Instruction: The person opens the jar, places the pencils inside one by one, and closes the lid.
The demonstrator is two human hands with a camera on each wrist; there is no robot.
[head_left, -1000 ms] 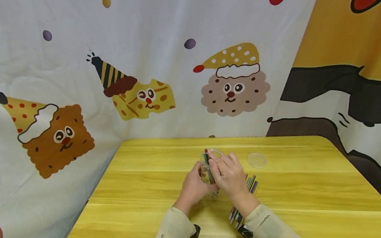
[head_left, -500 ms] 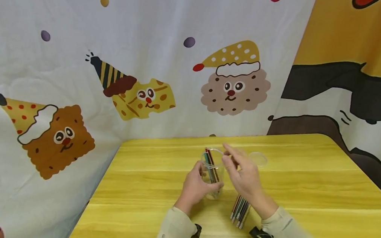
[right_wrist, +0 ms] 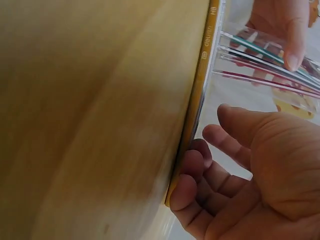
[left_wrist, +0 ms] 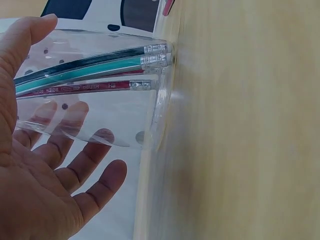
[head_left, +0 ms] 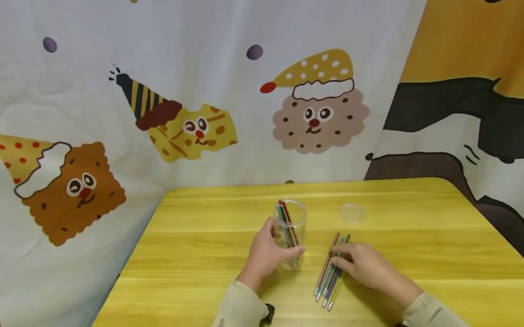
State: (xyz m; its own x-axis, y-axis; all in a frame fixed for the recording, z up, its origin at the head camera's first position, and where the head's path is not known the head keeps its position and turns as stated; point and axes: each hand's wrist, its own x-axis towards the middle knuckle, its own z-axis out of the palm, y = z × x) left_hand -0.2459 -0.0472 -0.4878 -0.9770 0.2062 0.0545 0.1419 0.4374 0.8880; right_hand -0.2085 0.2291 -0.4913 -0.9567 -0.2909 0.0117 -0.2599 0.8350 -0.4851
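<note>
My left hand (head_left: 266, 254) grips a clear plastic cup (head_left: 301, 231), thumb on the near side and fingers around the far side. Inside the cup lean several pencils (left_wrist: 105, 87), dark, teal and red, their eraser ends at the bottom in the left wrist view. To the right, a bundle of loose pencils (head_left: 327, 285) lies on the table. Over its far part is my right hand (head_left: 366, 266); in the right wrist view its bent fingertips touch the row at a yellow pencil (right_wrist: 199, 80), while thumb and forefinger are apart.
A round clear lid (head_left: 352, 213) lies on the wooden table (head_left: 197, 273) behind the loose pencils. Behind the table's far edge hangs a printed cloth (head_left: 214, 43) with cartoon snacks.
My right hand has left the cup's mouth, where it was beside the pencils, and moved right and down onto the loose pencils. The left hand stays on the cup.
</note>
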